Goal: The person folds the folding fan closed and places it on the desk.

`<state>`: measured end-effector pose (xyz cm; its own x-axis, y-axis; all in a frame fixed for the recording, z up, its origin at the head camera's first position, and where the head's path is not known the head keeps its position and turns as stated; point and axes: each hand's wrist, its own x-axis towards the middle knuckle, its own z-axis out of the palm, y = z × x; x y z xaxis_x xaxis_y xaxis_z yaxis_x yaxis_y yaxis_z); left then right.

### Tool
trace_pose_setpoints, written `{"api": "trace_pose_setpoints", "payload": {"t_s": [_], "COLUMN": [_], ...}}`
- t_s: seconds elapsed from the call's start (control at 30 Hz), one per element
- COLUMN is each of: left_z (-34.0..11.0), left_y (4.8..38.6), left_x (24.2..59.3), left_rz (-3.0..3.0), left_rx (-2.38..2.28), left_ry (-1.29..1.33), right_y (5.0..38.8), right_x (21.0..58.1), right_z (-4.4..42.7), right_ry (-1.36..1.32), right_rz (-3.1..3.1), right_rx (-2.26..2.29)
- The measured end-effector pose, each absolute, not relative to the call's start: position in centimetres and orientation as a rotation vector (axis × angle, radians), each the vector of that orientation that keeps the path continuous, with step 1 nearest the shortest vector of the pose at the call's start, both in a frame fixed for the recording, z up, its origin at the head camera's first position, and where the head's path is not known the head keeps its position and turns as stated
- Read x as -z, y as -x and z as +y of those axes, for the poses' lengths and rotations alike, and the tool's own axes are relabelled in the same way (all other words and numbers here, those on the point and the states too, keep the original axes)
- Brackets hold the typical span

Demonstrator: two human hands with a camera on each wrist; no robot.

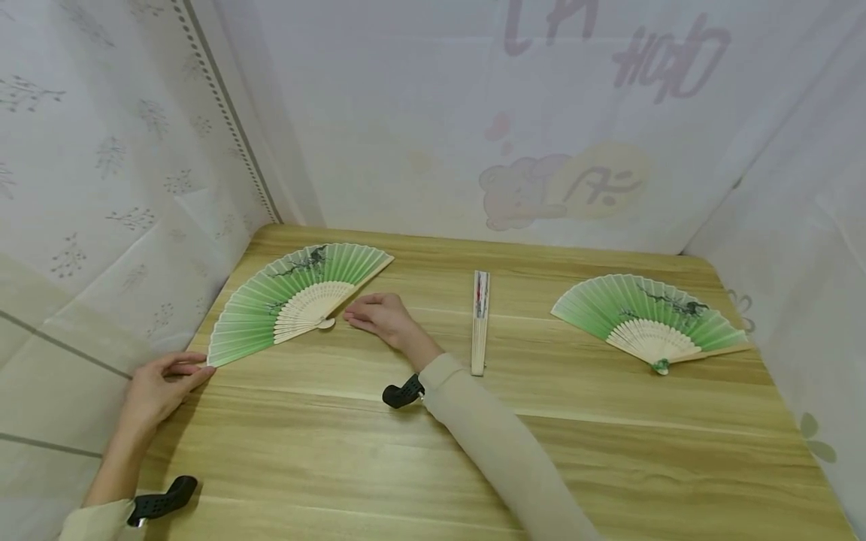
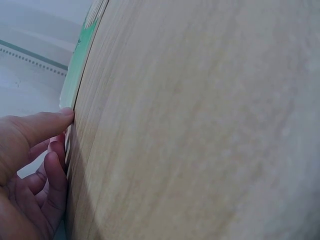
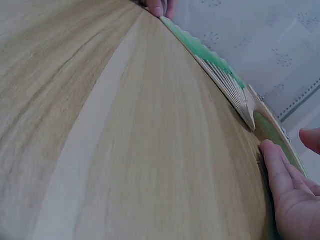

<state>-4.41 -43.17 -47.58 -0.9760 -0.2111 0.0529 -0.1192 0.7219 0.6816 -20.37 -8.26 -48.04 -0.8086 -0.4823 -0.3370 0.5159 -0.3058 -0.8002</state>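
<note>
At the left of the table lies a spread green folding fan [image 1: 246, 315] with pale wooden ribs and a dark branch print. My left hand [image 1: 157, 387] is at its lower left corner, thumb and index finger pinching the tip; in the left wrist view the thumb [image 2: 47, 122] meets the fan's edge [image 2: 75, 80]. Just right of the fan's pivot rests my right hand [image 1: 386, 319], apart from it. The right wrist view shows that hand's fingers [image 3: 277, 170] extended near the fan's ribs [image 3: 230, 87], thumb held away and nothing between.
A closed folding fan [image 1: 479, 323] lies upright in the middle of the wooden table [image 1: 379, 466]. To the right another green fan [image 1: 595, 304] is spread, with a green tassel at its pivot. Patterned cloth walls [image 1: 379, 113] stand around the table's back and sides.
</note>
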Motion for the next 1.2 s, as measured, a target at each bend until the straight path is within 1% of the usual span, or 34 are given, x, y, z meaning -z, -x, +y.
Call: {"api": "trace_pose_setpoints", "payload": {"t_s": [0.3, 0.7, 1.2], "left_z": [-43.2, -43.2, -42.9], "left_y": [4.3, 4.3, 4.3], "left_x": [47.6, 47.7, 47.5], "left_rz": [-2.795, -2.788, -2.79], "left_rx": [1.069, 1.112, 1.098], "left_ry": [-0.256, -0.26, -0.285], "right_y": [19.9, 19.5, 19.7], "right_x": [48.1, 48.1, 48.2], "right_z": [-10.1, -12.3, -13.4], "right_ry": [-0.11, -0.273, -0.379], "right_rz": [1.254, 1.28, 1.366], "right_rx": [2.236, 2.362, 2.38]}}
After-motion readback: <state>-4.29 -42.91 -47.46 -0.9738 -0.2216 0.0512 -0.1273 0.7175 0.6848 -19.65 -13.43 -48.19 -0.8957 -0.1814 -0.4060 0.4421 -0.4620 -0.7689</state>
